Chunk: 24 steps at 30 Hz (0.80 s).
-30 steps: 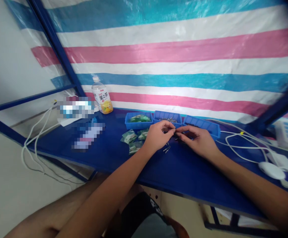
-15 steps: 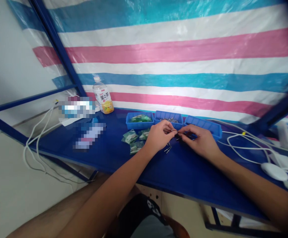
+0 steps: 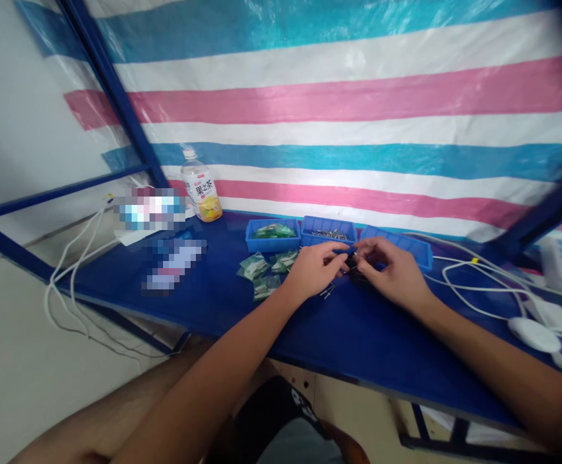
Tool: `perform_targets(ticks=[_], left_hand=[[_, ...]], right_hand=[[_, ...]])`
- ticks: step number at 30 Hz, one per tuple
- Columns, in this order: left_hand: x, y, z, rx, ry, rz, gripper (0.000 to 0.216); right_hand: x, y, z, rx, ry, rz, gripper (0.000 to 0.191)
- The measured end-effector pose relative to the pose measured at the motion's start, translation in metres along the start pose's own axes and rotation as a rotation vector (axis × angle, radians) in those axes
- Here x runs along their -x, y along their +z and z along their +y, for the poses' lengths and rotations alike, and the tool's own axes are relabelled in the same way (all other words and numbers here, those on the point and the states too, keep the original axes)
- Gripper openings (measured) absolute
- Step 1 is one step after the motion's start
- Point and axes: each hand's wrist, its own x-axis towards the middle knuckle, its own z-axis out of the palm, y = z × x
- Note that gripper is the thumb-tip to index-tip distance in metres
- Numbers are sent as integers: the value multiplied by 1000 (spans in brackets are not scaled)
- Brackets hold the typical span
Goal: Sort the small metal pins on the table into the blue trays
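Note:
My left hand [image 3: 316,265] is closed, its thumb bent toward the fingertips; anything between them is too small to make out. Beside it, almost touching, my right hand [image 3: 391,269] has thumb and fingers curled together around something tiny I cannot name. Dark thin pieces [image 3: 357,273] show below the right fingers, partly covered. Several small metal pins [image 3: 328,291] lie on the blue table [image 3: 319,341] under my left hand. Behind the hands stands a blue bin of metal pins [image 3: 330,234]. Another blue bin [image 3: 419,252] is partly hidden by the right hand.
A blue bin [image 3: 274,245] holds green-marked packets. Small clear bags [image 3: 254,266] lie in front of it. A drink bottle [image 3: 202,190] stands at the back left. White cables [image 3: 474,287] and a round white device [image 3: 535,334] are on the right.
The fingertips, which met over the table, have moved slightly apart. My left hand has lowered a little, uncovering more of the pin bin; the right fingers have risen and curled.

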Motion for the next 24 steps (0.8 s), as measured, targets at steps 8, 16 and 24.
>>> perform_targets(ticks=[8,16,24], left_hand=[[-2,0,-2,-57,96,29,31],[-2,-1,-4,89,-16,111,10],[-2,-1,-7,45,-3,168,11]], right_hand=[[1,1,3,13,-13,-3,24],[0,0,1,-57,-58,-135,30],[2,0,-2,-49,-30,-123,28]])
